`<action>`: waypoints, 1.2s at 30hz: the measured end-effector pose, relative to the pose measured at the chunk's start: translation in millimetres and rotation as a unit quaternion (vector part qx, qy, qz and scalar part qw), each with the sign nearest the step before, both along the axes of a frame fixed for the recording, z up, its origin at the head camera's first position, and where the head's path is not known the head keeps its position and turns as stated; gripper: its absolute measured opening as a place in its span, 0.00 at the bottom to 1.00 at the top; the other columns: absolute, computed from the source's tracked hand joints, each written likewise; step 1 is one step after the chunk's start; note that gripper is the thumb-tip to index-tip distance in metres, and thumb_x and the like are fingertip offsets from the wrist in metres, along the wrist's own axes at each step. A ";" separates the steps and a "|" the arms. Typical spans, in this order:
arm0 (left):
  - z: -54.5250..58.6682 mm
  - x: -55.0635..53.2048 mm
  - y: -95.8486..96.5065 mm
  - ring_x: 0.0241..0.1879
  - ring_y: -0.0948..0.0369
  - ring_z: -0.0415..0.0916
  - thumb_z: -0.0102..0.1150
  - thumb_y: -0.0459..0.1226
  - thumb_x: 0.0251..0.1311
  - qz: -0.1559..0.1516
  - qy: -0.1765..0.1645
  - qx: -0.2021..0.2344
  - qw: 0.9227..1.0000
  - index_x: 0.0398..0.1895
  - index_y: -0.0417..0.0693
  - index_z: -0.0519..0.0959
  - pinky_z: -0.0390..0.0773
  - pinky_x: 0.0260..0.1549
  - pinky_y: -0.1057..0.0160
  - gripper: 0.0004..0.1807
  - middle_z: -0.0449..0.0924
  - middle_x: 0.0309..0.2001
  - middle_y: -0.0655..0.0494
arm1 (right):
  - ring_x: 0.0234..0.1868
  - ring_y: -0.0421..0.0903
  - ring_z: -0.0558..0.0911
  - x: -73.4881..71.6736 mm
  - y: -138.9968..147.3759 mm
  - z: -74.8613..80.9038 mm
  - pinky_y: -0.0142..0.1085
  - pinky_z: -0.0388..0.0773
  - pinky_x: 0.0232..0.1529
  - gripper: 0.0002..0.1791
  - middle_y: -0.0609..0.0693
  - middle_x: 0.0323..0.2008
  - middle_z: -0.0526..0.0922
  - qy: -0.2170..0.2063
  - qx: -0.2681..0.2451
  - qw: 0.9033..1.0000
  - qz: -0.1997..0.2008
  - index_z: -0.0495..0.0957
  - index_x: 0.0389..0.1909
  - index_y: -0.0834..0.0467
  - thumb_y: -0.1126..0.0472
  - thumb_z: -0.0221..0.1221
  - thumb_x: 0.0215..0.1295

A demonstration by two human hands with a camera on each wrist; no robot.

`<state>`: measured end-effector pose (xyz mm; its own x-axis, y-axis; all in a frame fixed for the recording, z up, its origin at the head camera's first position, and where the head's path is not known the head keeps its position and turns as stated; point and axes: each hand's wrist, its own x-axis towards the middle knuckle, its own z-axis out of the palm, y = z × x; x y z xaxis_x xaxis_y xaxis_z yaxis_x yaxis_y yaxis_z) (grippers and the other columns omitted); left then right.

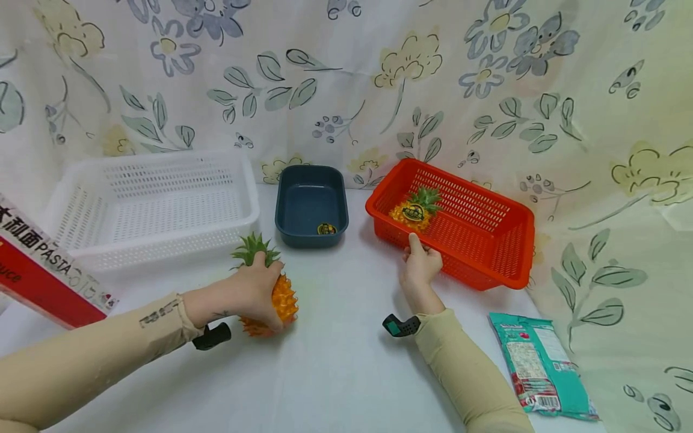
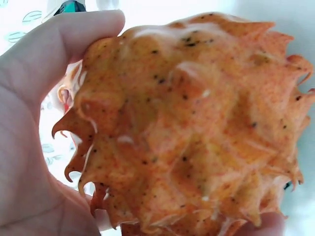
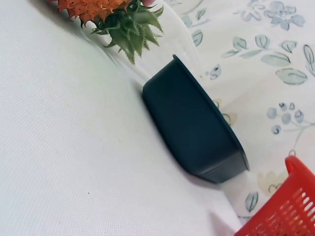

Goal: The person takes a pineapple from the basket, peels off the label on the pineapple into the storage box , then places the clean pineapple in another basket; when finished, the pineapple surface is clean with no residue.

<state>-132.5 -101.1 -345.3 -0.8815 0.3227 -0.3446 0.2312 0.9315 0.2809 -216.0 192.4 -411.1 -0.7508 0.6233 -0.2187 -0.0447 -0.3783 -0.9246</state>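
My left hand (image 1: 253, 293) grips an orange pineapple (image 1: 285, 299) with a green leafy crown, over the white table in front of the white basket. In the left wrist view the thumb and fingers curve around its spiky, black-speckled body (image 2: 197, 123). The right wrist view shows its crown (image 3: 132, 30) at the top. My right hand (image 1: 421, 264) pinches the front rim of a red perforated basket (image 1: 460, 257), thumb uppermost. Inside that basket, toward its left end, lies another pineapple (image 1: 403, 215) with a black round label.
A white perforated basket (image 1: 162, 243) stands at the back left. Between the two baskets sits a dark blue tub (image 1: 311, 239) with a round black-and-yellow label inside. A red pasta box (image 1: 49, 282) is at the left edge, a teal packet (image 1: 541, 364) at the right. Floral cloth (image 1: 346, 90) hangs behind.
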 end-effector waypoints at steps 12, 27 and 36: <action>8.5 7.8 -7.9 0.35 0.50 0.68 0.74 0.54 0.23 -0.013 0.002 -0.003 1.000 0.66 0.45 0.59 0.74 0.29 0.59 0.60 0.56 0.54 0.39 | 0.22 0.42 0.74 -0.9 0.7 -1.6 0.27 0.73 0.22 0.14 0.47 0.22 0.72 -0.003 0.001 1.000 -0.004 0.67 0.27 0.57 0.57 0.64 0.56; 54.6 27.9 -0.5 0.36 0.57 0.70 0.75 0.51 0.21 -0.069 0.002 0.070 0.995 0.63 0.51 0.61 0.75 0.30 0.65 0.55 0.55 0.54 0.49 | 0.21 0.43 0.74 -0.4 1.3 -1.6 0.29 0.74 0.22 0.12 0.48 0.20 0.73 0.018 0.008 1.000 0.003 0.70 0.27 0.60 0.58 0.63 0.58; 94.9 3.8 0.4 0.40 0.53 0.72 0.75 0.49 0.25 -0.054 0.056 0.108 0.991 0.64 0.50 0.58 0.79 0.31 0.64 0.55 0.52 0.55 0.47 | 0.21 0.43 0.74 -1.0 0.9 -1.2 0.28 0.74 0.22 0.12 0.49 0.21 0.73 0.011 0.003 1.000 -0.001 0.71 0.27 0.60 0.58 0.63 0.58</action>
